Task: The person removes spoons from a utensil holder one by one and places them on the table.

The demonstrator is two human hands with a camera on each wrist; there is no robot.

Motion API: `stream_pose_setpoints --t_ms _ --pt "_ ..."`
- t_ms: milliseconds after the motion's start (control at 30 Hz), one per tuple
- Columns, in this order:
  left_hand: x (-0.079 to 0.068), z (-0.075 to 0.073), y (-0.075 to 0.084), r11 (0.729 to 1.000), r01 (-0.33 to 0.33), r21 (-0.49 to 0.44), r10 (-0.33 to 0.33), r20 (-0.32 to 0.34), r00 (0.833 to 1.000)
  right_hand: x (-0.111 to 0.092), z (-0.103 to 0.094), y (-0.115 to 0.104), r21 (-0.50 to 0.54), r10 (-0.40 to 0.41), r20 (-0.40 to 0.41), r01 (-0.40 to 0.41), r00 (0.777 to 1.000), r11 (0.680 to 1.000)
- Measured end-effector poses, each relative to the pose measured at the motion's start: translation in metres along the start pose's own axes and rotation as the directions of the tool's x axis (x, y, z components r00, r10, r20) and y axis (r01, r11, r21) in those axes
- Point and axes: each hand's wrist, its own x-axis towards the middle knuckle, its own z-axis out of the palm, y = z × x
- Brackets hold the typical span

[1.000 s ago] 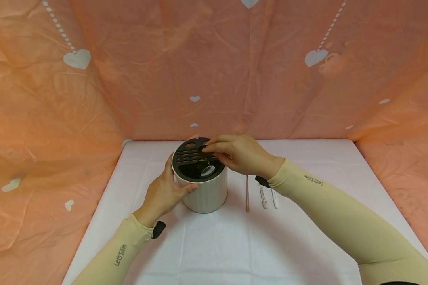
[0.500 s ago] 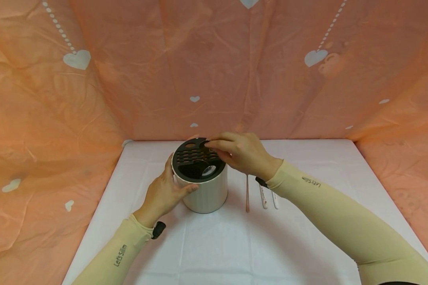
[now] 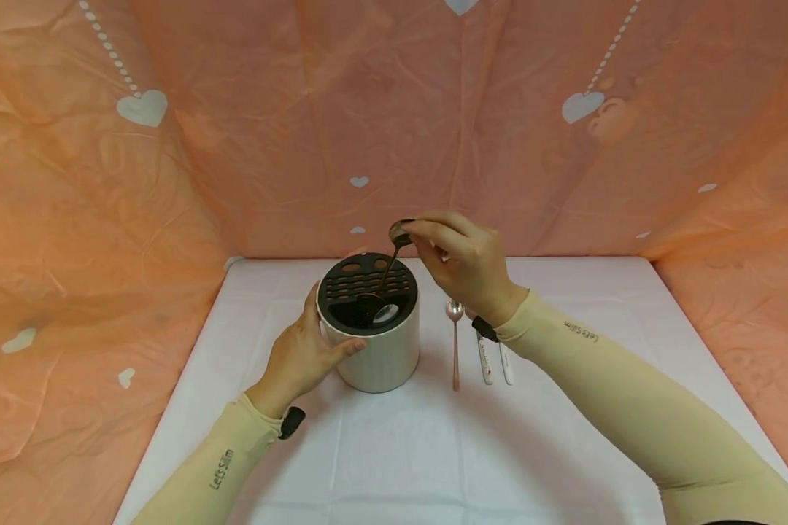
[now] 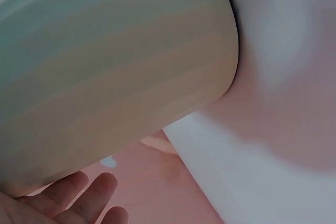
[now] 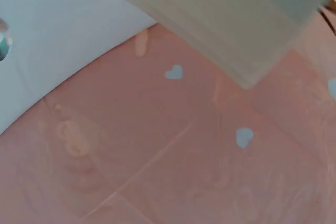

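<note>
Left hand: the left hand (image 3: 302,361), left of centre in the frame, has not moved over the last second; its thumb lies on the front wall of the white canister (image 3: 381,364) and its fingers wrap the far left side, a grasp.
Canister: stands upright just below the centre of the frame, in the same spot as before.
Table spoon: the second spoon (image 3: 456,343) lies on the table right of the canister; its bowl, covered half a second ago, now shows below the right hand (image 3: 466,259).
Printed handles: two white handles (image 3: 485,361) lie to the right of that spoon, upper ends hidden.
Black slotted lid: the black slotted lid (image 3: 343,325) tops the canister, openings partly visible.
Right hand: has risen from low over the lid's right edge to above it, pinching the held spoon (image 3: 400,233) by its bowl between thumb and fingertips.
Held spoon: bowl up at the fingertips, above centre frame; its handle slants down-left below the fingers to mid-lid. Whether the tip enters an opening, cannot tell.
Backdrop: peach cloth (image 3: 394,109) with pale hearts across the upper frame.
</note>
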Motion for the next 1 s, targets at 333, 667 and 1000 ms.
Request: stream_pose_setpoints --t_ms 333,667,1000 --pt "0.000 -0.001 0.000 1.000 -0.008 -0.008 0.008 -0.007 1.000 0.031 -0.026 0.007 0.213 0.158 -0.276 -0.100 0.948 0.972" --pt "0.000 -0.001 -0.001 1.000 -0.018 -0.013 0.018 -0.006 1.000 0.033 -0.076 0.003 0.212 0.362 -0.233 -0.317 0.902 0.925" --pt "0.000 -0.001 -0.001 1.000 -0.017 -0.017 0.017 -0.009 1.000 -0.033 -0.101 0.027 0.123 0.727 0.146 -0.742 0.671 0.659"
